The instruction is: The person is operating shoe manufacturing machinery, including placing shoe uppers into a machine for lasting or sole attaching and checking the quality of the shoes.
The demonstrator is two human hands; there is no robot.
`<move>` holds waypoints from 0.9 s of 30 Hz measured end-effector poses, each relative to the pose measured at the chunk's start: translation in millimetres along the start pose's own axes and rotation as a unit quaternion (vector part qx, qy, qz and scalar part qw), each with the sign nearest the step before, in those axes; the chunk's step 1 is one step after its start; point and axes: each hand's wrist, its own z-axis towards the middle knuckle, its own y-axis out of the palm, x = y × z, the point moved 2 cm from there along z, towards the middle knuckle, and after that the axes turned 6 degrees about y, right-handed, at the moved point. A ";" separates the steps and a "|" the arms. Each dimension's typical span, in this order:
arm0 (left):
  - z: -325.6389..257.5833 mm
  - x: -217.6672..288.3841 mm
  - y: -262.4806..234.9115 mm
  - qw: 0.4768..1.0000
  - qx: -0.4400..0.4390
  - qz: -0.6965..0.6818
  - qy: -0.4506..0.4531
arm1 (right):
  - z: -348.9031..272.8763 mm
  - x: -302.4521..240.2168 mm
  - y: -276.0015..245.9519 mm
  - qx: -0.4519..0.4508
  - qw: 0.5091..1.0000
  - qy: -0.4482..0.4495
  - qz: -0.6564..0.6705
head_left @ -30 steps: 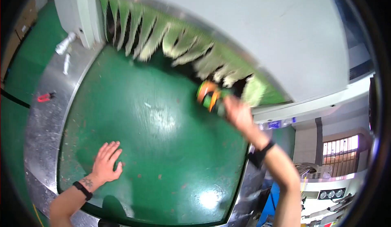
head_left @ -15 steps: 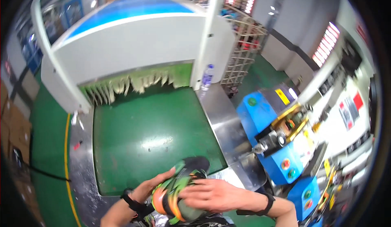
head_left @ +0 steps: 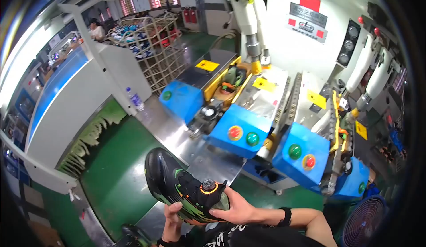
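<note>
Both my hands hold a black sports shoe with green and orange markings, its toe pointing up and left. A shoe last fills it, and the last's round grey top sticks out of the collar. My left hand grips the shoe's side low down, thumb on the upper. My right hand is wrapped round the heel, with some fingers hidden behind it. Beyond the shoe stands a blue-and-white press machine with red and green buttons; a green-and-orange shoe sits in its left station.
To the left, a green conveyor belt runs under a fringed curtain into a white housing. A plastic bottle stands on the metal ledge. A wire cage of goods is behind, and a fan is at lower right.
My view has swung right, from the conveyor toward the press machine. The shoe has turned, showing its black toe and collar; my right hand has moved from its upper to its heel.
</note>
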 end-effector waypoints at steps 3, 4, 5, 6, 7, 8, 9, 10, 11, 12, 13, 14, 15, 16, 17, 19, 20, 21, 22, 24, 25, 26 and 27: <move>18.4 -46.7 14.5 0.998 0.018 -0.003 -0.054 | -11.0 20.1 -48.8 0.035 0.996 0.051 0.056; 23.8 -59.7 16.4 0.993 0.058 0.003 -0.102 | -14.4 26.3 -61.6 0.052 0.991 0.080 0.099; 41.1 -61.5 31.1 0.995 0.055 -0.014 -0.079 | -17.3 26.4 -73.3 0.088 0.984 0.076 0.133; 66.6 -58.6 43.8 0.996 0.039 0.077 -0.007 | -18.7 25.8 -86.4 0.087 0.985 0.077 0.129; 99.3 -51.9 56.3 0.996 0.056 0.071 0.019 | -20.5 27.4 -99.0 0.124 0.980 0.086 0.126; 132.0 -45.8 65.7 0.994 0.071 0.064 0.044 | -21.9 27.0 -113.5 0.163 0.974 0.096 0.124; 172.2 -46.8 63.8 0.992 0.038 0.115 0.033 | -18.7 19.4 -127.5 0.195 0.974 0.112 0.002; 218.0 -48.4 53.5 0.985 0.004 0.169 0.028 | -9.0 12.4 -131.6 0.197 0.975 0.106 0.005; 276.0 -64.6 26.8 0.947 -0.071 0.303 0.079 | 1.4 5.5 -135.4 0.203 0.976 0.075 0.013; 332.9 -81.7 11.2 0.886 -0.142 0.423 0.128 | 14.2 -2.4 -142.2 0.209 0.976 0.049 0.016; 382.6 -101.2 39.5 0.890 -0.135 0.435 0.022 | 24.4 -8.9 -148.2 0.227 0.967 0.049 0.107; 425.0 -118.9 76.6 0.885 -0.129 0.439 -0.090 | 30.9 -7.1 -159.2 0.240 0.964 0.034 0.104; 457.4 -130.8 111.8 0.877 -0.149 0.437 -0.130 | 34.9 -7.2 -166.3 0.261 0.959 0.037 0.101; 484.2 -140.7 136.3 0.868 -0.167 0.435 -0.169 | 38.2 -9.0 -169.3 0.276 0.955 0.040 0.097; 524.4 -157.1 127.4 0.834 -0.187 0.497 -0.147 | 43.9 -15.9 -169.8 0.285 0.956 0.046 0.049; 565.3 -192.6 105.4 0.792 -0.229 0.562 -0.072 | 64.6 -30.0 -165.9 0.318 0.939 0.097 0.089; 564.1 -203.1 109.6 0.786 -0.256 0.562 -0.025 | 68.3 -29.5 -167.2 0.352 0.929 0.096 0.065; 557.2 -212.7 116.9 0.810 -0.244 0.531 0.053 | 73.1 -32.7 -173.2 0.358 0.926 0.111 0.055; 567.7 -203.9 110.2 0.815 -0.232 0.529 0.050 | 75.6 -29.1 -170.8 0.370 0.916 0.139 0.066; 599.6 -189.3 88.8 0.893 -0.263 0.301 -0.206 | 80.1 -22.3 -171.6 0.370 0.898 0.187 0.146; 599.8 -180.0 91.1 0.908 -0.262 0.256 -0.204 | 89.5 -21.1 -181.9 0.373 0.899 0.186 0.136; 603.5 -161.1 84.1 0.922 -0.256 0.211 -0.202 | 100.1 -20.9 -192.9 0.370 0.904 0.167 0.132; 592.6 -134.0 79.8 0.930 -0.250 0.162 -0.213 | 103.8 -22.8 -197.0 0.373 0.905 0.157 0.134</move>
